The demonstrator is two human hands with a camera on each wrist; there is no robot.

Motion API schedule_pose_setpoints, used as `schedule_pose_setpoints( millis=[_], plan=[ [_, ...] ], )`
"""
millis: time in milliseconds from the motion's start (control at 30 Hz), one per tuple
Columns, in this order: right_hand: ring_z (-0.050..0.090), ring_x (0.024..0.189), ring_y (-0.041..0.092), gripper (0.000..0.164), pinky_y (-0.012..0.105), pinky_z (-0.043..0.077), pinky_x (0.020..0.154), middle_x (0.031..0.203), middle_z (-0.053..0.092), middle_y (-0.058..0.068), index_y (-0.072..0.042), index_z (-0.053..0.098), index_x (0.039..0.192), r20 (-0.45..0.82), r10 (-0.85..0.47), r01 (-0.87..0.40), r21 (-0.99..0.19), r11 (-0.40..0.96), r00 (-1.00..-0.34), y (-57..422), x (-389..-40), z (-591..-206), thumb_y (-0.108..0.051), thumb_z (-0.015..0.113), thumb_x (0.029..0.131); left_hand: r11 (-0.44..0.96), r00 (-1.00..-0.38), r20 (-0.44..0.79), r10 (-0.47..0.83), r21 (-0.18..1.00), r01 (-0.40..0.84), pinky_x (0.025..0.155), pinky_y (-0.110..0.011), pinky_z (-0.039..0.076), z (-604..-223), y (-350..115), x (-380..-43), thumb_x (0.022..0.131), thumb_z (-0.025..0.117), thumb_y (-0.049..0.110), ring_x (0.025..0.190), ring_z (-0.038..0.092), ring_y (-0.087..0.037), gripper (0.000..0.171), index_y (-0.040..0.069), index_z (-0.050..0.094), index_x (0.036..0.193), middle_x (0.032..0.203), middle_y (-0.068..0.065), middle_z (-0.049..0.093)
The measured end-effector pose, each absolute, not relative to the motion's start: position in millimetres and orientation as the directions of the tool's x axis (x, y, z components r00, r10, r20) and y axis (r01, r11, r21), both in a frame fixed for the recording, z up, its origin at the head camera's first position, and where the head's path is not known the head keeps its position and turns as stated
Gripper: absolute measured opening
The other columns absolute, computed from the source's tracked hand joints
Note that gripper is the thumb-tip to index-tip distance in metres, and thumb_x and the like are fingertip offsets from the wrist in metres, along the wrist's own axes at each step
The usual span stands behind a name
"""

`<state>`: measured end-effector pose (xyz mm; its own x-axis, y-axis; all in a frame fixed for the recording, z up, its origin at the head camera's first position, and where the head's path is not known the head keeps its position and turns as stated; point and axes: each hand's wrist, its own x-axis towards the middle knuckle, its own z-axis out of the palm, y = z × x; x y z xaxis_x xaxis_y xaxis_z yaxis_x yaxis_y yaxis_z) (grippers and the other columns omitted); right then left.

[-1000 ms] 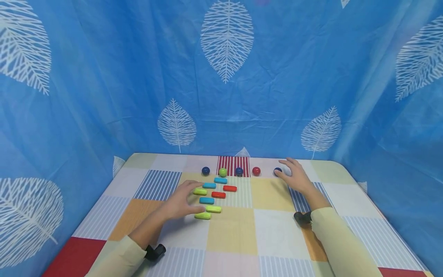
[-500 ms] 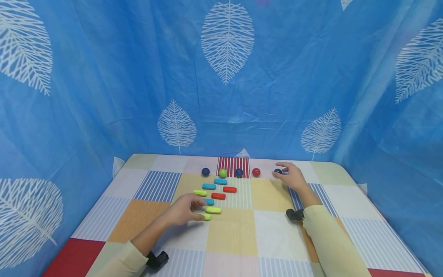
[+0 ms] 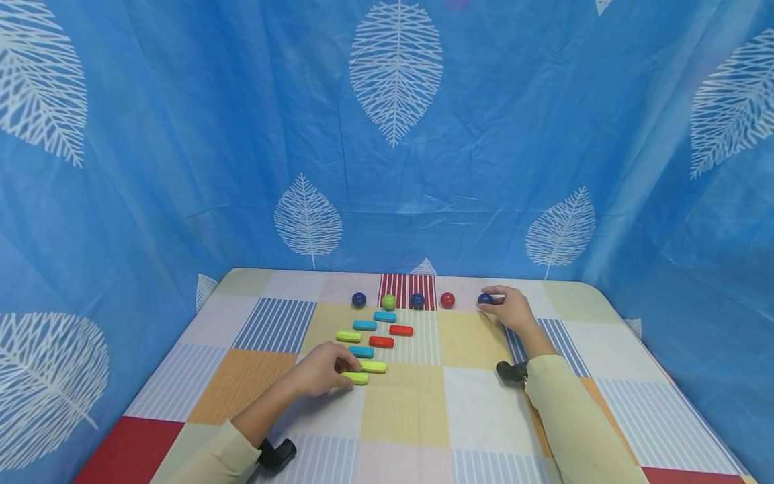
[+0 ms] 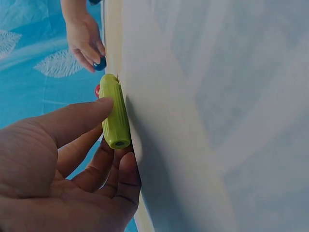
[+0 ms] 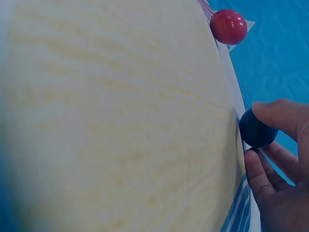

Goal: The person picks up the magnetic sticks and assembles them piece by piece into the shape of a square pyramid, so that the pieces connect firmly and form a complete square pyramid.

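My left hand (image 3: pixel 326 370) pinches the nearest yellow-green block (image 3: pixel 358 378) at the front of the group. In the left wrist view its thumb lies on this ribbed, rounded block (image 4: pixel 116 116), and the fingers curl behind. A second yellow-green block (image 3: pixel 375 367) lies just beyond. At the far right end of the ball row, my right hand (image 3: pixel 514 310) holds a dark blue ball (image 3: pixel 484 299) between thumb and fingers. The right wrist view has the thumb on top of that blue ball (image 5: pixel 257 128), fingers on its other side; it appears to be still on the cloth.
Several more blocks, such as a red block (image 3: pixel 381 342) and a blue block (image 3: pixel 361 351), lie beyond the left hand. Along the back are a red ball (image 3: pixel 447 300), a green ball (image 3: pixel 389 302) and two dark blue balls (image 3: pixel 417 300). A blue curtain (image 3: pixel 393 202) hangs behind the table.
My left hand came down and nearer to me, from above the blocks onto the front yellow-green block. The right hand moved slightly left and closed its fingers about the blue ball.
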<state>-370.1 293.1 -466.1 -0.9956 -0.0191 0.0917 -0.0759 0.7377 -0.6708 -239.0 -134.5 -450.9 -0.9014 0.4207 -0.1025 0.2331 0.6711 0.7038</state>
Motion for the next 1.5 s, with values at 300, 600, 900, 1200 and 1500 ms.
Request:
schedule_pose_setpoints(
  millis=[300,600,900,1200,1500],
  plan=[
    [0.063,0.120,0.046,0.042,0.055,0.053,0.101,0.139,0.060,0.029,0.000,0.065,0.133,0.118,-0.015,-0.091,-0.677,0.730,-0.993,294,-371,-469,-0.012,0.074,0.093,0.673,-0.900,-0.098,0.425,0.699,0.241,0.071,-0.026,0.051,-450,-135,-238,0.082,0.083,0.001,0.080,0.056,-0.013,0.019,0.013,0.079,0.095,0.089,0.004,0.068],
    [0.062,0.120,0.045,0.043,0.055,0.053,0.102,0.139,0.061,0.027,-0.001,0.064,0.134,0.114,-0.009,-0.085,-0.676,0.732,-0.993,291,-365,-468,-0.014,0.074,0.094,0.676,-0.894,-0.105,0.435,0.694,0.247,0.070,-0.026,0.050,-449,-136,-239,0.082,0.082,0.001,0.079,0.056,-0.014,0.018,0.014,0.079,0.095,0.087,0.005,0.067],
    [0.063,0.121,0.044,0.048,0.051,0.057,0.096,0.139,0.061,0.025,-0.002,0.063,0.136,0.095,-0.028,-0.087,-0.700,0.709,-0.995,289,-353,-465,-0.018,0.075,0.093,0.627,-0.867,-0.060,0.496,0.715,0.309,0.070,-0.026,0.050,-442,-132,-241,0.084,0.081,0.005,0.080,0.057,-0.014,0.015,0.015,0.079,0.096,0.090,0.006,0.070],
    [0.061,0.124,0.043,0.052,0.050,0.057,0.098,0.142,0.059,0.023,-0.005,0.062,0.138,0.036,-0.064,-0.069,-0.767,0.638,-0.997,285,-330,-458,-0.026,0.077,0.092,0.576,-0.853,0.066,0.518,0.710,0.404,0.073,-0.022,0.053,-440,-110,-248,0.086,0.080,0.006,0.082,0.059,-0.011,0.017,0.012,0.078,0.102,0.099,0.003,0.073],
    [0.067,0.118,0.034,0.056,0.030,0.058,0.087,0.137,0.064,0.021,-0.006,0.064,0.138,0.022,-0.107,-0.077,-0.833,0.548,-0.994,274,-303,-458,-0.028,0.081,0.089,0.526,-0.846,0.123,0.518,0.734,0.429,0.079,-0.026,0.055,-445,-83,-257,0.086,0.078,0.004,0.090,0.064,-0.016,0.021,0.010,0.078,0.106,0.102,0.000,0.073]
  ],
)
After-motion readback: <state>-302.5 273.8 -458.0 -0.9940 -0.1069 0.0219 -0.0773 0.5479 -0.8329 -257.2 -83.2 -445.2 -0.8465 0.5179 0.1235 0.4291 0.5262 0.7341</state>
